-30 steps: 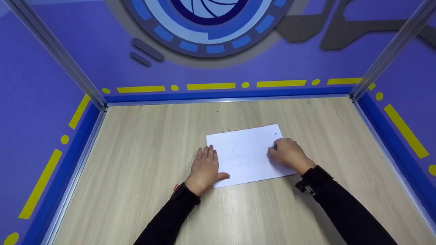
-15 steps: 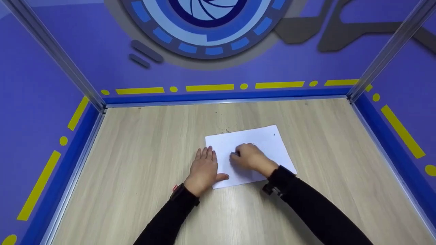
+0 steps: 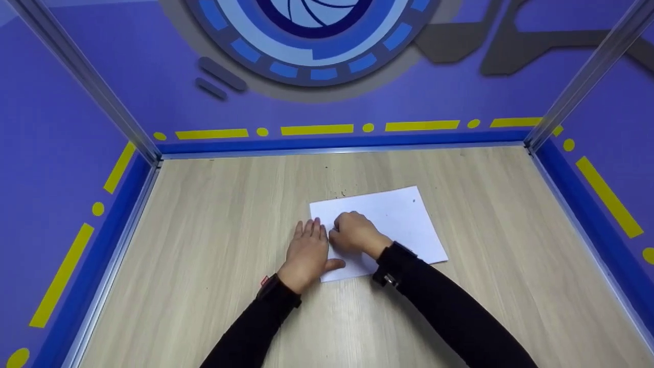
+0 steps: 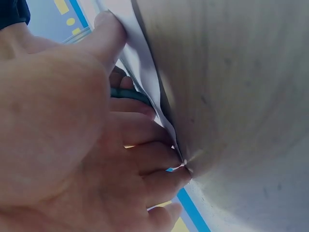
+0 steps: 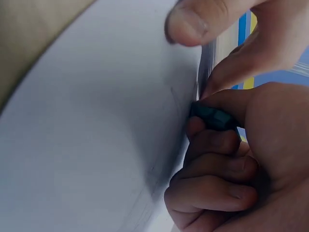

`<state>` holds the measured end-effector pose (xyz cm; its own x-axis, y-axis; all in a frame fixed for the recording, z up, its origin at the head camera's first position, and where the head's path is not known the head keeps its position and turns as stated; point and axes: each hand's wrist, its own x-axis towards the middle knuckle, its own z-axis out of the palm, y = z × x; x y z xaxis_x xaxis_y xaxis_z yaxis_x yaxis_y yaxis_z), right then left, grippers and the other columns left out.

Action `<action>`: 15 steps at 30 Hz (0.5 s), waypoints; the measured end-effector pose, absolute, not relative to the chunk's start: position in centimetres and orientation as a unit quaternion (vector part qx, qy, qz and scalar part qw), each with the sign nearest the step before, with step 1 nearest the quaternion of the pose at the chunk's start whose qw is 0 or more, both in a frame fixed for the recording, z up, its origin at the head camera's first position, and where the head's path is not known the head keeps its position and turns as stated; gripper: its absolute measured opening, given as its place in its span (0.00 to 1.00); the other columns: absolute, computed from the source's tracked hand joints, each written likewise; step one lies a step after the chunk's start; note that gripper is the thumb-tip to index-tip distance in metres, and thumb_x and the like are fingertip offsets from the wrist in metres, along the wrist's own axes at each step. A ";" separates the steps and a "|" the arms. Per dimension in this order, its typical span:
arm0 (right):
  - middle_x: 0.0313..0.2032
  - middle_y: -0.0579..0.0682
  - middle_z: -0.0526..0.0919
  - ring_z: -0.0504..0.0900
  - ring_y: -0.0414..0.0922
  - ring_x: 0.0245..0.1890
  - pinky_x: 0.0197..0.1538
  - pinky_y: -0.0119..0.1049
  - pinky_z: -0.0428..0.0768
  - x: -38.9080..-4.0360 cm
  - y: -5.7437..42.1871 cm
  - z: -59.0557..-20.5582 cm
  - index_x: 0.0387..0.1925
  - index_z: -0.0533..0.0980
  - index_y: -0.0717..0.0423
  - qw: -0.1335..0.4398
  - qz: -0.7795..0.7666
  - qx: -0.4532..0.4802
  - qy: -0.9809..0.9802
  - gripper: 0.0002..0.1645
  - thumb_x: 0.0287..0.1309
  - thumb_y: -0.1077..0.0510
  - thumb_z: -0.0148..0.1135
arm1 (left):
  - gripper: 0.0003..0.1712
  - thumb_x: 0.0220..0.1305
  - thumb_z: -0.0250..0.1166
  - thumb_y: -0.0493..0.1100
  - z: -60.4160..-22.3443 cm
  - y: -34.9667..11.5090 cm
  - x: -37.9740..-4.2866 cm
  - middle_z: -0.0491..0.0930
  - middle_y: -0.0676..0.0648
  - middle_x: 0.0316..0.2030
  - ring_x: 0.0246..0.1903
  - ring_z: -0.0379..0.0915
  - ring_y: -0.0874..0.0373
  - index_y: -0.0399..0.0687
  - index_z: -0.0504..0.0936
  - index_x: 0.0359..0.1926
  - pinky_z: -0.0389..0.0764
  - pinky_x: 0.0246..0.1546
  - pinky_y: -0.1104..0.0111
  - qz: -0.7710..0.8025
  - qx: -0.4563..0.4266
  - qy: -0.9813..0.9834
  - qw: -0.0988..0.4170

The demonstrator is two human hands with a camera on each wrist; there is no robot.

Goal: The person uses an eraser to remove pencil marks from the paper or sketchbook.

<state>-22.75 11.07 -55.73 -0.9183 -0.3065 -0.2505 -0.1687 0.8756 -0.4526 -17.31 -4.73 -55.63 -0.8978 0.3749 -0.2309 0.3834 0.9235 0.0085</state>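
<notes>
Your left hand [image 3: 308, 250] lies flat, fingers straight, pinning the left edge of the sheet of paper [image 3: 403, 220] to the wooden table [image 3: 204, 245]. Your right hand [image 3: 355, 234] sits on the sheet just beside it — fingers curled around a small dark object [image 5: 215, 117], which touches the paper.

I note a matt white paper sheet [image 3: 393, 225] on a pale wood-grain laminate tabletop [image 3: 214, 245], smooth; brushed metal frame posts [image 3: 587, 76]; black cloth sleeves [image 3: 449, 312].
</notes>
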 end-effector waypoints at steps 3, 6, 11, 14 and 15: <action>0.29 0.53 0.85 0.82 0.53 0.37 0.47 0.51 0.82 -22.5 12.5 -56.1 0.25 0.83 0.57 0.144 -0.230 -0.120 0.955 0.19 0.71 0.52 0.64 | 0.67 0.67 0.63 0.82 -55.6 -4.5 -17.3 0.63 0.32 0.84 0.86 0.59 0.40 0.31 0.65 0.83 0.57 0.88 0.46 -0.021 0.198 0.974 0.110; 0.25 0.49 0.79 0.78 0.50 0.32 0.40 0.47 0.78 -22.3 14.6 -56.3 0.21 0.78 0.55 0.126 -0.249 -0.107 0.954 0.20 0.70 0.52 0.65 | 0.67 0.67 0.63 0.82 -55.6 -4.5 -17.3 0.64 0.32 0.84 0.85 0.60 0.40 0.30 0.66 0.82 0.58 0.88 0.45 -0.025 0.202 0.973 0.107; 0.20 0.44 0.67 0.69 0.46 0.24 0.31 0.39 0.66 -22.0 19.0 -56.2 0.14 0.65 0.47 0.105 -0.273 -0.091 0.952 0.27 0.67 0.55 0.65 | 0.67 0.68 0.61 0.83 -55.5 -4.6 -17.4 0.61 0.33 0.85 0.87 0.57 0.41 0.31 0.64 0.84 0.55 0.89 0.46 -0.030 0.194 0.973 0.121; 0.19 0.42 0.63 0.65 0.44 0.23 0.30 0.38 0.63 -21.8 21.9 -56.2 0.14 0.61 0.46 0.095 -0.277 -0.091 0.952 0.28 0.66 0.57 0.64 | 0.67 0.68 0.61 0.83 -55.5 -4.7 -17.4 0.60 0.33 0.85 0.87 0.56 0.41 0.32 0.63 0.84 0.54 0.89 0.46 -0.028 0.190 0.973 0.128; 0.19 0.42 0.62 0.64 0.43 0.22 0.30 0.38 0.62 -21.7 22.8 -56.3 0.14 0.60 0.46 0.096 -0.279 -0.088 0.951 0.28 0.66 0.58 0.63 | 0.67 0.68 0.61 0.83 -55.6 -4.7 -17.4 0.60 0.33 0.86 0.87 0.56 0.41 0.32 0.63 0.84 0.54 0.89 0.45 -0.027 0.190 0.973 0.129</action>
<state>-21.70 22.83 -56.27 -0.9660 -0.2217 -0.1331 -0.1149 0.8290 -0.5474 -17.44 -4.71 -55.56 -0.8944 0.3636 -0.2603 0.3775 0.9260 -0.0034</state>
